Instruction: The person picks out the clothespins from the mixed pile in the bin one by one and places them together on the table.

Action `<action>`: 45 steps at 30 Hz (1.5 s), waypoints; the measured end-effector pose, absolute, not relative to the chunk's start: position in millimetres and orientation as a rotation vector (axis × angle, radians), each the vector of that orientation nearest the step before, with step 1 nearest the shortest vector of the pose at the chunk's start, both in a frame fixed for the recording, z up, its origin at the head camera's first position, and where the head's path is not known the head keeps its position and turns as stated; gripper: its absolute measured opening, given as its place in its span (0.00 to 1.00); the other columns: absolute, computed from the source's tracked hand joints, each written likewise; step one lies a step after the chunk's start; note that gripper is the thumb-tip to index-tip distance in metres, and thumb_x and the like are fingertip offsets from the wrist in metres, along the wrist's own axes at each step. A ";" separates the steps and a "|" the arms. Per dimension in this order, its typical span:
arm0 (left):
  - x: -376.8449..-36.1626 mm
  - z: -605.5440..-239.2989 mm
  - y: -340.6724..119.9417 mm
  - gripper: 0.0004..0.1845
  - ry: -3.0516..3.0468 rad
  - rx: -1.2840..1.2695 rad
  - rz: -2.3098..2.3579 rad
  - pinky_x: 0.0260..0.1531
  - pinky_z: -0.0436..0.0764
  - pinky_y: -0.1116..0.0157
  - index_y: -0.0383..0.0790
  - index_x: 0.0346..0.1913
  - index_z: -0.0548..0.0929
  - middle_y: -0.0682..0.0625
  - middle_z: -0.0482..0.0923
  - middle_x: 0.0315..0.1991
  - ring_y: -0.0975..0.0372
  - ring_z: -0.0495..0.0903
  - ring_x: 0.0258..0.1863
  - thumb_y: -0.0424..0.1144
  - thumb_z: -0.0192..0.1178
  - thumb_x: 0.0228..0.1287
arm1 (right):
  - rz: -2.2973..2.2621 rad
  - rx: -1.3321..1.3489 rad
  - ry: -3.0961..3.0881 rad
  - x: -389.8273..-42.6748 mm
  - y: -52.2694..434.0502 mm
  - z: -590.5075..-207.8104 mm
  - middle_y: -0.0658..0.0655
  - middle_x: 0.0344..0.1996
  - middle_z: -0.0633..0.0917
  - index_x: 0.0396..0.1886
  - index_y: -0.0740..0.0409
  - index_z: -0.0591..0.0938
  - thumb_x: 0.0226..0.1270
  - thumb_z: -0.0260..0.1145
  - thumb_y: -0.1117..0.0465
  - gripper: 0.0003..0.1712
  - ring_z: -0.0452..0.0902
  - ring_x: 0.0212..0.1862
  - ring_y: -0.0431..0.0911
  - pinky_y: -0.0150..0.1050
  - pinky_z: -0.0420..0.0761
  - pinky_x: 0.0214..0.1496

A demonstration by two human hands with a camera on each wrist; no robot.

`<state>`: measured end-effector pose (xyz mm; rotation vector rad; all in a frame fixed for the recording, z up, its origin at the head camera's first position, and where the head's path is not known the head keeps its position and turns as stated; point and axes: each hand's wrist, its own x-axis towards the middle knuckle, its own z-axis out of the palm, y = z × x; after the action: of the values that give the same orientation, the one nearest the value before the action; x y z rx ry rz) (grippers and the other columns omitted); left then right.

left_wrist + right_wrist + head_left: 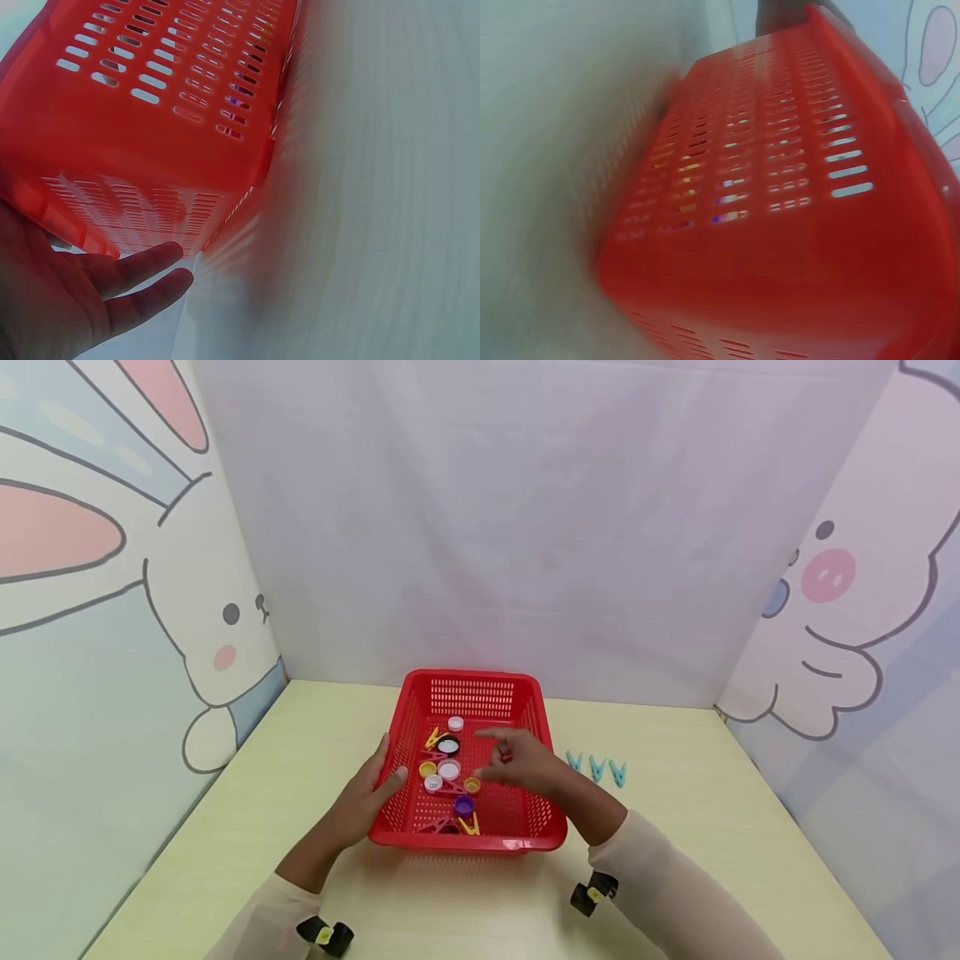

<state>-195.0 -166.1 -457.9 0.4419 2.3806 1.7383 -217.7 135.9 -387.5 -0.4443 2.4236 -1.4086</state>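
A red slotted basket (543, 827) stands on the pale yellow table (712, 827). It holds several bottle caps, among them a purple cap (464, 806) and a black-rimmed white cap (448, 745), plus a yellow clothespin (470, 825). My left hand (392, 760) rests against the basket's left rim, thumb over the edge. In the left wrist view its straight fingers (142, 270) lie beside the basket wall (150, 97). My right hand (483, 754) hovers over the basket's middle, index finger and thumb spread, holding nothing. The right wrist view shows only the basket's side (780, 187).
Three light blue clothespins (596, 768) lie in a row on the table just right of the basket. Cartoon-printed panels wall the table at left, back and right. A black wrist camera (592, 893) sits on my right forearm.
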 end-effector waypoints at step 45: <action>-189.2 -453.3 -164.3 0.53 2.404 0.372 1.716 0.49 0.94 0.55 0.54 0.91 0.36 0.34 0.72 0.75 0.45 0.88 0.58 0.56 0.61 0.81 | -0.705 -0.785 2.162 -246.7 127.0 -393.6 0.57 0.52 0.89 0.56 0.49 0.94 0.64 0.82 0.64 0.20 0.76 0.50 0.45 0.35 0.88 0.43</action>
<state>-189.2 -164.3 -453.3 0.3717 2.4043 1.7159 -246.7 127.0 -393.6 -0.7849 2.1620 -0.7047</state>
